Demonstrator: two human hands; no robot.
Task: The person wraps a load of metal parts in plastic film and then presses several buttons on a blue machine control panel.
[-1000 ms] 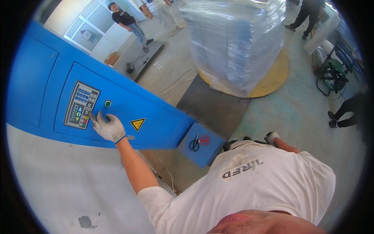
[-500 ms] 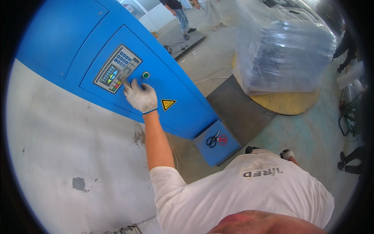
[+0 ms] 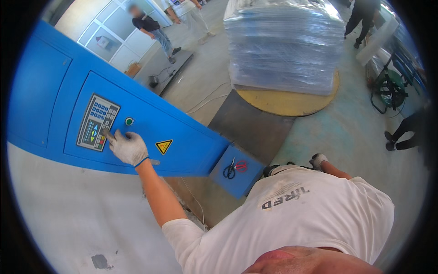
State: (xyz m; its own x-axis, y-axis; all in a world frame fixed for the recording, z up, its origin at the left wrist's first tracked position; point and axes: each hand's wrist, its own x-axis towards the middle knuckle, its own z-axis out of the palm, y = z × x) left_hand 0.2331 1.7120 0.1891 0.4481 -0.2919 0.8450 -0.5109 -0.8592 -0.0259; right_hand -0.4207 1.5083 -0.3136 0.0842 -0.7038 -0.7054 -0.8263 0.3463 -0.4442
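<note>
My left hand [image 3: 127, 147], in a white work glove, reaches out to the grey keypad [image 3: 97, 121] on the blue machine cabinet [image 3: 41, 91]. Its index fingertip touches the keypad's lower right corner. A green button [image 3: 129, 121] and a yellow triangular warning sticker [image 3: 164, 146] sit just right of the hand. My right hand [image 3: 318, 160], also gloved, hangs low beside my hip and holds nothing that I can see; its fingers are partly hidden. A pallet load wrapped in clear film [image 3: 284, 43] stands on the yellow turntable [image 3: 285, 102].
Scissors [image 3: 229, 170] hang on the small blue box at the cabinet's foot. A grey ramp [image 3: 252, 125] leads to the turntable. Other people stand at the back left [image 3: 153, 27] and at the right edge [image 3: 406, 130]. A green cart [image 3: 390, 89] is at right.
The view has swung back left and the cabinet sits lower in it. My left hand stays at the keypad, its finger now on the lower right corner. The right hand stays by my hip.
</note>
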